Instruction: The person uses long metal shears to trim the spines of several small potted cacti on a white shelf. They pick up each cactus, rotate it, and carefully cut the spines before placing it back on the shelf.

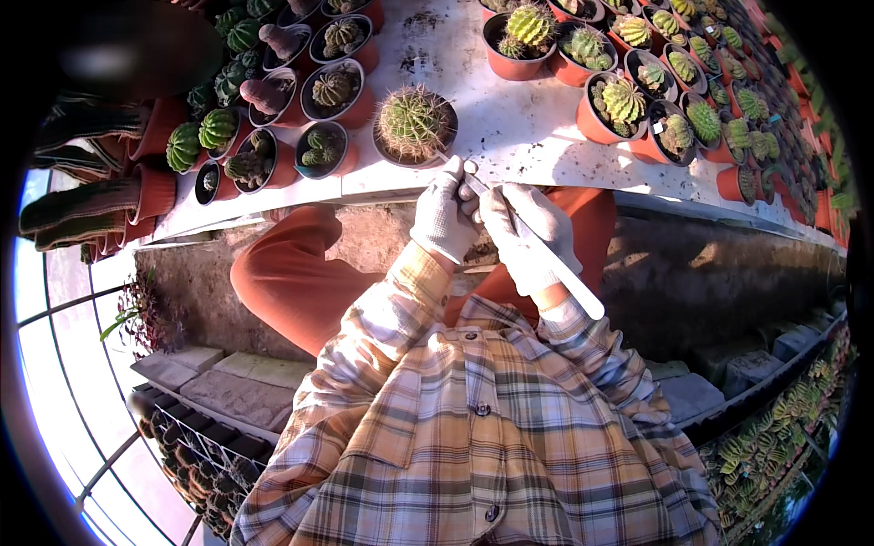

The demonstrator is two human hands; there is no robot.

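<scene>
My right hand (529,228), in a pale knit work glove, grips a long metal tool (556,266). The tool has a broad rounded end towards my right forearm and narrows towards my left hand. Whether it is a pair of tweezers or a spatula is unclear. My left hand (444,218), gloved alike, has its fingers closed about the tool's narrow end. Just beyond the left fingertips stands a round, spiny cactus (413,123) in a dark-rimmed pot (447,140), near the front edge of the white table (478,136). Neither hand holds the pot.
Potted cacti (328,147) stand close on the left, beside tipped pots (153,194) of columnar cacti. More small cactus pots (611,106) crowd the right. Loose soil (522,160) is scattered over the tabletop. My knees (293,239) are under the table edge; concrete blocks (239,389) lie behind.
</scene>
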